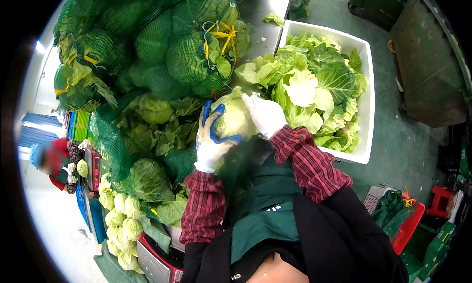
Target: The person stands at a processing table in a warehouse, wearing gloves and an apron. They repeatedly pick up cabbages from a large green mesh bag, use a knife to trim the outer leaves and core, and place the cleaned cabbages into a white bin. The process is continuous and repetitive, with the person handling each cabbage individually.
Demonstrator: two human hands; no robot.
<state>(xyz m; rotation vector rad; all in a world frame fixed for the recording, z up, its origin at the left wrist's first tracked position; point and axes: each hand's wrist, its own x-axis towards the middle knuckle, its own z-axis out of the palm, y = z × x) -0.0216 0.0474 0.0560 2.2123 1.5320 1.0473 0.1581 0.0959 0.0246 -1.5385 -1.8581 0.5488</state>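
Observation:
A pale green cabbage head (236, 117) is held between my two gloved hands, in front of my apron. My left hand (214, 141), in a white glove with blue-coated fingers, wraps its left side with the fingers spread. My right hand (266, 115), in a white glove, grips the cabbage's upper right side; its fingertips are partly hidden. To the left, an opened green mesh sack (110, 142) holds more cabbages (151, 177) and loose dark leaves. On the right, a white foam box (370, 109) is heaped with stripped cabbage leaves (333, 80).
Full mesh sacks of cabbages (155, 43), tied with yellow strips, stand on the metal table (265, 6). Trimmed cabbages (121, 227) are piled beside a scale (153, 261). A co-worker (59, 161) is at far left. Large green bins (424, 65) and a red basket (409, 227) stand right.

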